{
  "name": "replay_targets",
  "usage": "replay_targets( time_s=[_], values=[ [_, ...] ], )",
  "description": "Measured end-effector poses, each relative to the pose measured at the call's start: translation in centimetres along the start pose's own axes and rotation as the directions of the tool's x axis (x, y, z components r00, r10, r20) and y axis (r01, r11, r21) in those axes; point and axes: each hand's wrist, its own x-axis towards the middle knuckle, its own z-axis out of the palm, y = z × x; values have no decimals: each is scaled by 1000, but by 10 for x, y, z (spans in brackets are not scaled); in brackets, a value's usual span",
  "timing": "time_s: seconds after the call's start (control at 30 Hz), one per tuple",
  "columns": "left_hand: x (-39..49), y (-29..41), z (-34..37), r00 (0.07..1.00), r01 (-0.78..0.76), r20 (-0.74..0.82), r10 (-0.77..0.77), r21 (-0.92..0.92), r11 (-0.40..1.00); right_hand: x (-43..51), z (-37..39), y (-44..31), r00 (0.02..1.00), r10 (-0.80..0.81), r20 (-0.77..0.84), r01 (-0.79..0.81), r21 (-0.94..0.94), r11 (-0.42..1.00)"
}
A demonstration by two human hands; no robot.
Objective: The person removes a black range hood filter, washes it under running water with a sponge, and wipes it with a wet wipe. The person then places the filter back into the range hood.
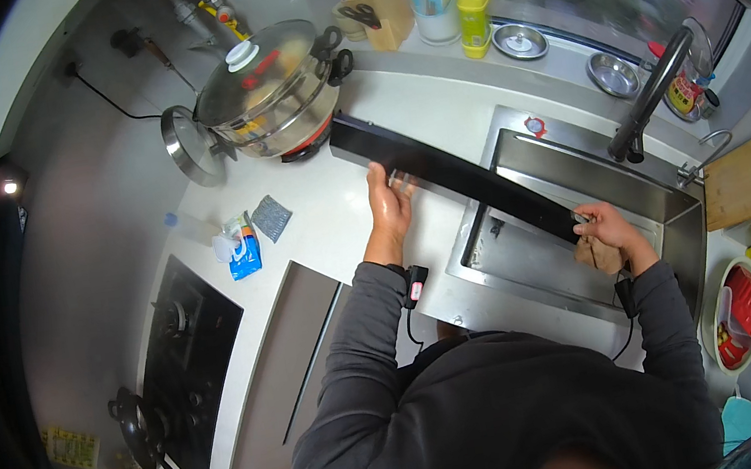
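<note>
A long black rectangular panel or box [454, 177] is held up at a slant over the white counter and the steel sink [541, 283]. Its far left end comes close to the steamer pot. My left hand [391, 200] supports its lower edge near that end, the fingers partly hidden beneath. At the other end, above the sink, my right hand [605, 227] grips it, together with a crumpled brown cloth or paper [598, 255]. What the panel belongs to cannot be told.
Left of the panel stand a glass-lidded steamer pot [277, 97], a wipes pack [243, 249] and a grey scouring pad [271, 218]. A black faucet [657, 87] rises behind the sink. A knife block [380, 14] stands by the window; a gas hob [195, 360] is at left.
</note>
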Motion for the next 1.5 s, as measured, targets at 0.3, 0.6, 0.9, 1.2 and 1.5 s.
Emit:
replay_targets(
  time_s=[0.3,0.6,0.9,1.2,1.5],
  values=[
    [2,5,8,995,-98,25,98,-11,995,12,0,-10,973,-113,-201,58,-260,964],
    [3,8,-17,987,-52,144,67,-105,993,26,6,-8,948,-67,-311,-11,-242,970],
    [-2,5,-22,989,-99,99,111,-115,988,27,-38,-51,360,-406,-840,31,-425,905],
    [0,5,-22,984,-119,113,135,-133,984,55,-49,-39,587,-191,-787,-242,-395,886],
    [9,1,-34,971,-56,218,94,-176,983,39,-5,-27,210,-347,-914,59,-342,938]
  ],
)
